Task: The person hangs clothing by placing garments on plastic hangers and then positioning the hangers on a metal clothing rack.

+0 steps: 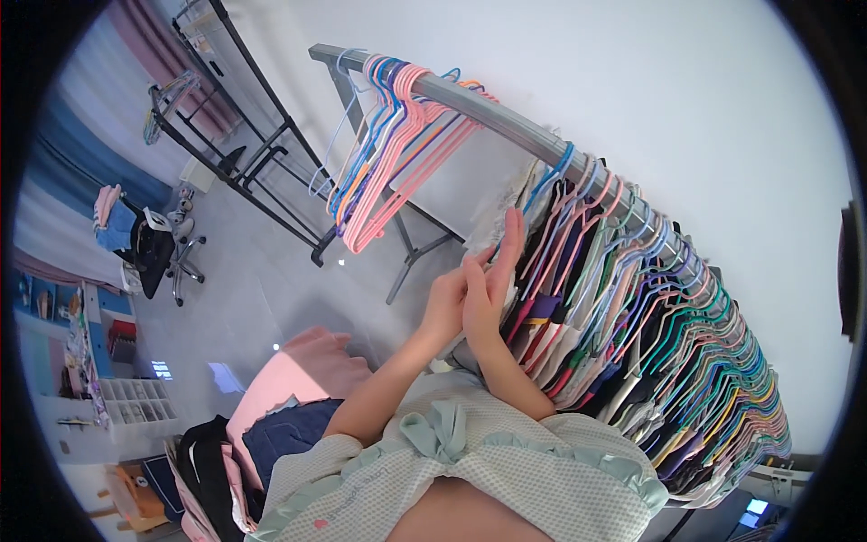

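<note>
In front of the metal clothes rail, my left hand (447, 298) and my right hand (491, 278) meet, palms or fingers touching, partly hiding each other. My right hand's fingers are extended upward. Whether anything lies between the hands cannot be told. Just beyond them hangs a white, lacy-looking garment (494, 210). Empty pink hangers (379, 210), with blue, purple and orange ones, hang at the rail's (474, 105) upper left end. From beside my hands to the lower right, tightly packed garments (576, 325) hang on many-coloured hangers (718, 339).
A black metal rack (237, 183) stands on the grey floor at upper left. A wheeled chair (183, 264) holds clothes. Pink cloth (305, 372), dark blue cloth (288, 430) and black clothes (203, 454) lie at lower left. White drawers or compartments (135, 403) stand farther left.
</note>
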Demonstrator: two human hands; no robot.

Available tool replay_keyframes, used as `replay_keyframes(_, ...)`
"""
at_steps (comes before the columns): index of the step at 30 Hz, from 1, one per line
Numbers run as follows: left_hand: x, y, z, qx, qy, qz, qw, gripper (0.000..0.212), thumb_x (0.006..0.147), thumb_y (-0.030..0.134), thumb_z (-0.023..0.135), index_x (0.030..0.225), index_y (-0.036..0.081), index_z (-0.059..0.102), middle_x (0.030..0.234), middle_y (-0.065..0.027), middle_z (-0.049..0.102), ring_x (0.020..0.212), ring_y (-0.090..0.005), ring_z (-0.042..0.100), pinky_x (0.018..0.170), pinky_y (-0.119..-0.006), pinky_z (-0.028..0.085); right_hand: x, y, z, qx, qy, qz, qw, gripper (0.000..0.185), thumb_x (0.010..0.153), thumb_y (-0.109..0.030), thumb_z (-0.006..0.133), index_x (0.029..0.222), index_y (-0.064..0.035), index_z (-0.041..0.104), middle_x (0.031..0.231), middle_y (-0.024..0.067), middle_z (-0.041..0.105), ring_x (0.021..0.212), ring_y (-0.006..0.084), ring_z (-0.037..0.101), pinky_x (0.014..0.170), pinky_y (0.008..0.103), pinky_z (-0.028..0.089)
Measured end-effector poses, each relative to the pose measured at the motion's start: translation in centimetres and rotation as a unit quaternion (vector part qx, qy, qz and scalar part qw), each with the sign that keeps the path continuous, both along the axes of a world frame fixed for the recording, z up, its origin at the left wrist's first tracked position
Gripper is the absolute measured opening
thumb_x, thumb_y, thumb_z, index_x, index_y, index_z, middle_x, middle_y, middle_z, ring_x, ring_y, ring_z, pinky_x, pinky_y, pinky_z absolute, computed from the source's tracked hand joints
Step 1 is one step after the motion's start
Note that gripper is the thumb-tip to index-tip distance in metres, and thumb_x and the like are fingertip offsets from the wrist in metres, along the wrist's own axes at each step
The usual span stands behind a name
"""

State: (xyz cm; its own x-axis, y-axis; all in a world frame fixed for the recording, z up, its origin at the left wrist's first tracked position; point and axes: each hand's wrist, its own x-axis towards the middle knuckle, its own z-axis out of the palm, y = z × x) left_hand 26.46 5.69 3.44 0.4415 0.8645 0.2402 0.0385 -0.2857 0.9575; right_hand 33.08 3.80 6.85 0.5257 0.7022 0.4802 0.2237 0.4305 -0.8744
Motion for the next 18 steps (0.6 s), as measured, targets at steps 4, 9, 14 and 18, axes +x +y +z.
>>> replay_keyframes(4,-0.6,0.8,0.4,-0.02,-0.026,0.003,0.999,0.029,0.08,0.01,0.057,0.108,0.001,0.06,0.107,-0.0143,0.063,0.08,-0.025,0.064,0.07,-0.031,0.048,-0.8,0.7,0.0,0.001,-0.009,0.0,1.0,0.066,0.078,-0.004,0.051,0.138,0.0,0.022,0.144,0.0191,0.016,0.135,0.0322,0.012,0.109,0.042,0.007)
replay_keyframes(9,-2.1,2.5,1.1,0.059,0.031,-0.047,0.997,0.032,0.079,0.011,0.057,0.11,0.004,0.059,0.109,-0.0141,0.061,0.09,-0.0279,0.061,0.075,-0.033,0.047,-2.0,2.0,0.0,-0.002,-0.039,-0.031,0.999,0.066,0.076,-0.006,0.051,0.136,-0.0003,0.025,0.143,0.0202,0.019,0.134,0.0331,0.015,0.108,0.0426,0.011)
replay_keyframes(14,-5.1,4.6,0.5,0.025,0.053,-0.089,0.994,0.031,0.079,0.008,0.056,0.11,0.004,0.057,0.108,-0.0138,0.06,0.095,-0.0301,0.058,0.08,-0.034,0.045,-4.1,4.0,0.4,-0.005,-0.033,0.014,0.999,0.063,0.077,-0.002,0.049,0.136,-0.0005,0.027,0.141,0.0166,0.027,0.131,0.0285,0.024,0.107,0.0381,0.018)
replay_keyframes(18,-9.1,7.2,0.3,0.1,0.032,0.036,0.994,0.028,0.081,0.002,0.053,0.109,0.003,0.058,0.105,-0.0148,0.06,0.098,-0.0301,0.057,0.084,-0.036,0.044,-6.2,6.1,1.0,-0.027,0.15,0.179,0.972,0.059,0.083,-0.001,0.046,0.138,-0.0007,0.026,0.138,0.0117,0.033,0.125,0.0222,0.034,0.104,0.0342,0.026)
